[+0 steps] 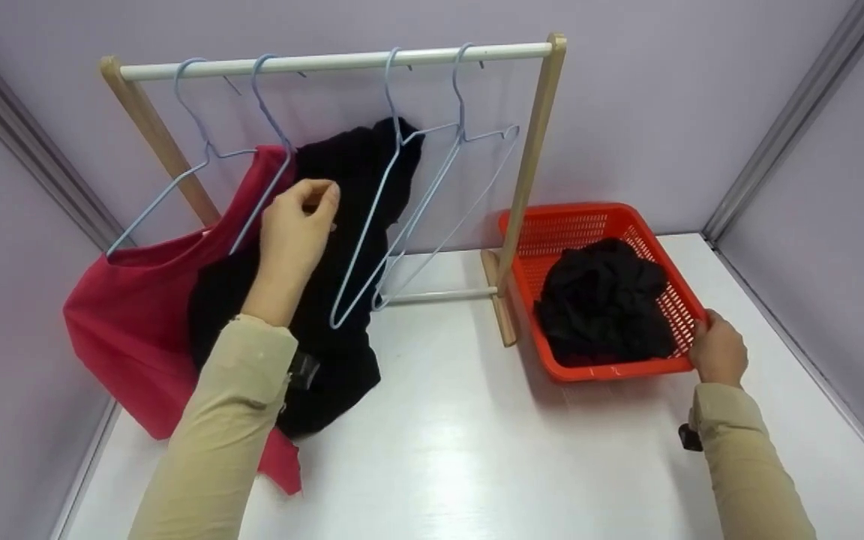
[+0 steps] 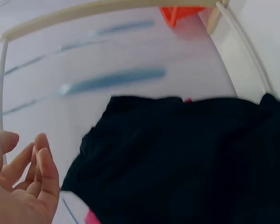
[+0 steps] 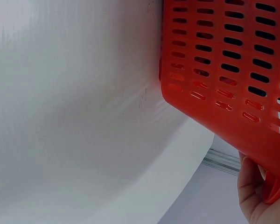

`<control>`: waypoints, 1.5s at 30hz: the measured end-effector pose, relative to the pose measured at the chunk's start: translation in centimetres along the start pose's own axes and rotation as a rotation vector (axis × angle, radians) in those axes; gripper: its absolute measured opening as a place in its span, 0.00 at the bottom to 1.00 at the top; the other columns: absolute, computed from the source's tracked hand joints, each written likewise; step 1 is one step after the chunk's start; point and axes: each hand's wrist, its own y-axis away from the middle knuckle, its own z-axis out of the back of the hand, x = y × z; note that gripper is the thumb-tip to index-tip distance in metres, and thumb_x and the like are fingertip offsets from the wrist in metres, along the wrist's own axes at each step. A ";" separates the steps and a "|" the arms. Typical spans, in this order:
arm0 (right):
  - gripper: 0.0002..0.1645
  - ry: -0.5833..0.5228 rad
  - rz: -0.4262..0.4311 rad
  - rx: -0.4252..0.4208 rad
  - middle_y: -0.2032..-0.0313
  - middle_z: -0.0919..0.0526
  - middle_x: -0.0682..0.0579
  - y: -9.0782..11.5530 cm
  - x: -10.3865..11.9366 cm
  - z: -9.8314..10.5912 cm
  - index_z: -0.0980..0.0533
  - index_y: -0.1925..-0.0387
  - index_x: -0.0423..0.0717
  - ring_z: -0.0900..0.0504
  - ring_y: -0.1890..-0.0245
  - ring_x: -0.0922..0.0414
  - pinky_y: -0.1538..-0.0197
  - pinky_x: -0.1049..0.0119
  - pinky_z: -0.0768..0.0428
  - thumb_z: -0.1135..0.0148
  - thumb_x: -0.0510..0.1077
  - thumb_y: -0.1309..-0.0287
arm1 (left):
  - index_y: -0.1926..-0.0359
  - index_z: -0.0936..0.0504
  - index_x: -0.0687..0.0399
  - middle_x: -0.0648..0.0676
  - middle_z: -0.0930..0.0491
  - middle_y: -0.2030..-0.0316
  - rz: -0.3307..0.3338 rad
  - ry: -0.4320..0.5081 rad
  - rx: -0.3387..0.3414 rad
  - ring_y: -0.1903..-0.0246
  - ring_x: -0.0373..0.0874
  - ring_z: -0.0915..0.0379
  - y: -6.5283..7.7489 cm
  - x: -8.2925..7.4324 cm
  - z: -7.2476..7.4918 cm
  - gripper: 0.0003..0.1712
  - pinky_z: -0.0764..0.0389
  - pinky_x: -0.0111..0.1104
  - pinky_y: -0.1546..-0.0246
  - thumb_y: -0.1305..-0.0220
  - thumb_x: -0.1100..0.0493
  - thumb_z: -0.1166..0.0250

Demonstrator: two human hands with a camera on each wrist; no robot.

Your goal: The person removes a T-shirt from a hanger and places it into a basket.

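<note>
My right hand point(image 1: 718, 351) grips the front right corner of a red plastic basket point(image 1: 631, 369); its fingers curl over the rim in the right wrist view. A crumpled black cloth point(image 1: 601, 300) lies inside the basket. My left hand point(image 1: 297, 225) is raised in front of a hanging black garment point(image 1: 342, 315), its thumb and fingers bent loosely. In the left wrist view a gap shows between thumb and fingertips, with nothing held. A pink-red garment point(image 1: 132, 322) hangs at the left on a light blue hanger point(image 1: 154, 204). The black garment partly overlaps it.
A wooden rack with a white top rail point(image 1: 342, 60) stands against the back wall. Two bare blue hangers point(image 1: 361, 247) hang on its right half. The basket is beside the rack's right foot point(image 1: 505, 319). Grey-white panels enclose the white table point(image 1: 462, 450).
</note>
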 end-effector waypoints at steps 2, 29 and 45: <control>0.27 0.001 0.003 -0.005 0.44 0.30 0.26 0.0 0.0 0.0 0.40 0.35 0.32 0.29 0.46 0.30 0.46 0.38 0.30 0.64 0.44 0.28 | 0.45 0.22 0.53 0.56 0.21 0.49 -0.016 -0.038 -0.056 0.55 0.47 0.23 0.0 0.3 0.8 0.20 0.25 0.37 0.50 0.30 0.48 0.48; 0.26 -0.026 -0.006 -0.027 0.45 0.29 0.27 -0.1 -0.4 0.0 0.38 0.37 0.34 0.28 0.48 0.30 0.47 0.38 0.30 0.64 0.44 0.29 | 0.37 0.30 0.53 0.61 0.29 0.56 0.024 -0.196 -0.002 0.57 0.51 0.35 -0.4 5.5 4.3 0.26 0.32 0.38 0.57 0.28 0.45 0.55; 0.27 -0.022 -0.028 -0.010 0.43 0.30 0.27 -0.1 0.1 -0.2 0.40 0.35 0.33 0.29 0.45 0.31 0.44 0.39 0.31 0.64 0.44 0.29 | 0.47 0.21 0.57 0.60 0.26 0.60 -0.017 -0.143 -0.132 0.61 0.49 0.34 0.3 4.8 2.8 0.20 0.33 0.33 0.61 0.29 0.50 0.49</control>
